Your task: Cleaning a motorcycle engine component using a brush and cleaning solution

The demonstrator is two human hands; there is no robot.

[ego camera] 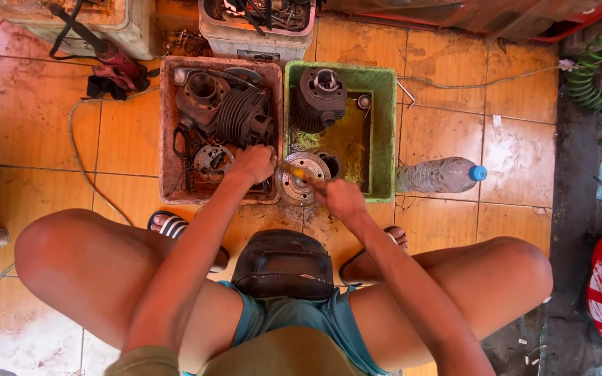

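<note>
I squat on an orange tiled floor over two trays. My left hand (253, 164) rests at the front right corner of the brown tray (166, 125), which holds finned engine parts (235, 115). My right hand (341, 198) grips a thin yellowish tool (299, 174), its tip on a round metal engine plate (302, 179) at the front of the green tray (384, 125). A dark finned cylinder (320, 97) stands in the green tray's back, above murky liquid.
A plastic bottle with a blue cap (442, 175) lies right of the green tray. Boxes of parts (256, 24) stand behind. A cable (78, 150) runs at left, a green coiled hose (593, 69) at right. Sandalled feet sit by the trays.
</note>
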